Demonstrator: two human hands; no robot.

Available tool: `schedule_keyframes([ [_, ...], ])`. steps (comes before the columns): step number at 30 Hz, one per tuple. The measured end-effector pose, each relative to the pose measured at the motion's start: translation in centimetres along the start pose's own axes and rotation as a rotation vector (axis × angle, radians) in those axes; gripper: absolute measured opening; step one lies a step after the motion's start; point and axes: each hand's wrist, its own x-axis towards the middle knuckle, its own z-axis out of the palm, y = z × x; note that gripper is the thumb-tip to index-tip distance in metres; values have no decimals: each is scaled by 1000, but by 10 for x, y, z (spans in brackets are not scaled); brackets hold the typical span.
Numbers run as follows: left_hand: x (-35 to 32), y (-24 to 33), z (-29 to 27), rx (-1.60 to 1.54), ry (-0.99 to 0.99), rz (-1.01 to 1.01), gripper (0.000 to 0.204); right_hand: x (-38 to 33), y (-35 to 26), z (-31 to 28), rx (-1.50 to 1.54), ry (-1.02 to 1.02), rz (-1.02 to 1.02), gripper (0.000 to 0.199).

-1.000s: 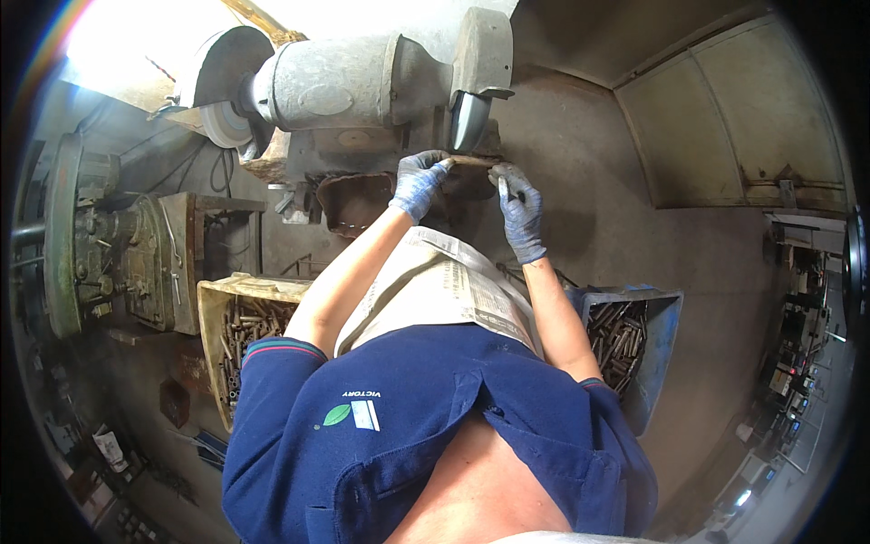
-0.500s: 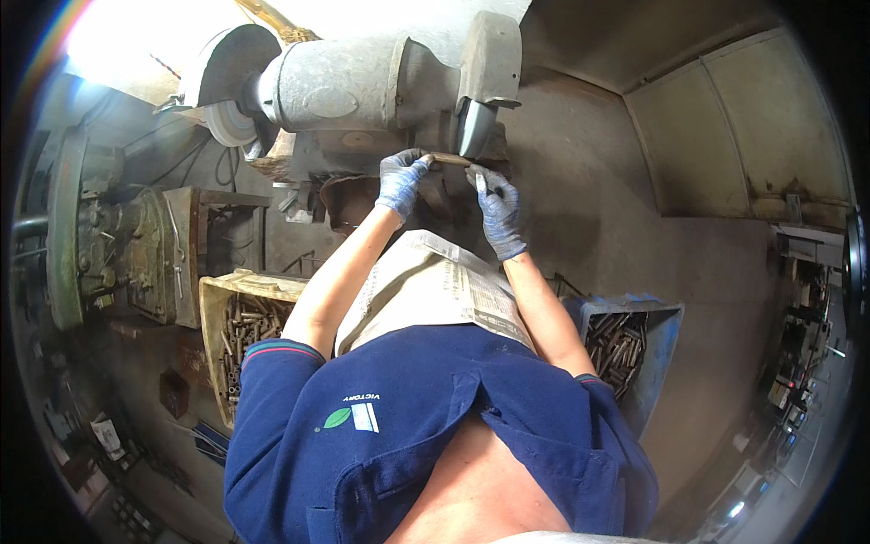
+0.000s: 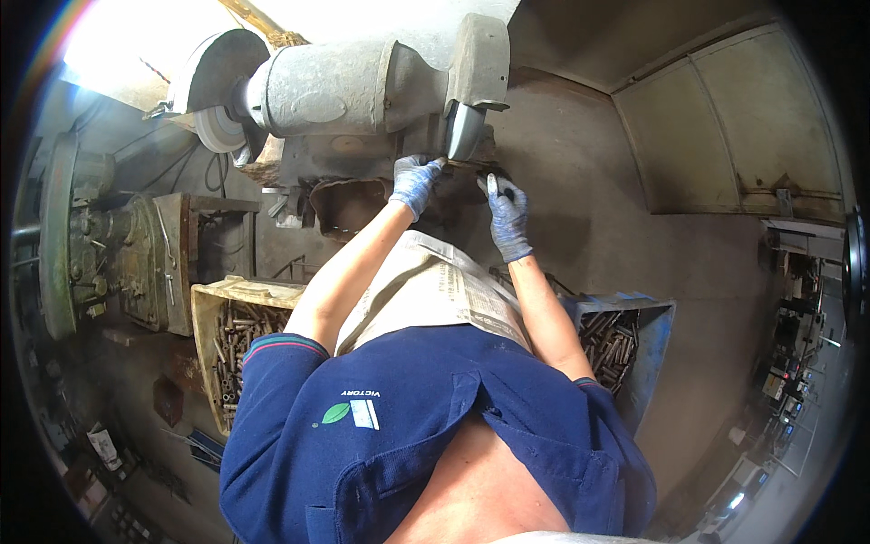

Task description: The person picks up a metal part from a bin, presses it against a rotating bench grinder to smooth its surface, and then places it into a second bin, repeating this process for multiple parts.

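Note:
A grey bench grinder (image 3: 322, 91) stands in front of me, its right-hand wheel (image 3: 466, 131) showing below the guard. Just under that wheel, a slim dark metal rod (image 3: 468, 165) spans the gap between my hands, at or very near the wheel's lower edge; whether they touch I cannot tell. My left hand (image 3: 417, 184), in a blue-grey glove, is closed on the rod's left end. My right hand (image 3: 506, 210), gloved alike, pinches the right end, where fingers and dark background partly hide it.
A yellowish crate (image 3: 207, 313) of metal rods stands at my left, a blue crate (image 3: 666, 340) of similar rods at my right. The grinder's pale left wheel (image 3: 219, 129) is exposed. Farther left is a greenish machine (image 3: 136, 258). A light apron (image 3: 417, 281) covers my lap.
Both hands have shifted right with the rod relative to the wheel, bringing my left fingers close under it. The whole view has slid slightly.

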Motion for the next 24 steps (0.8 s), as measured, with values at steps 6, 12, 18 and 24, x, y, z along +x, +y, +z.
schedule_keyframes([
  [6, 5, 3, -19, 16, 44, -31, 11, -1, -6, 24, 28, -11, 71, 19],
  [12, 10, -2, -39, -67, 69, 17, 9, -2, -10, 52, 127, 23, 61, 18],
  [18, 1, 4, -49, -146, 5, 79, 10, -5, -8, 55, 80, -48, -45, 20],
  [24, -60, 25, -49, -54, -114, 320, 14, -51, -81, 38, -463, -112, -547, 30],
])
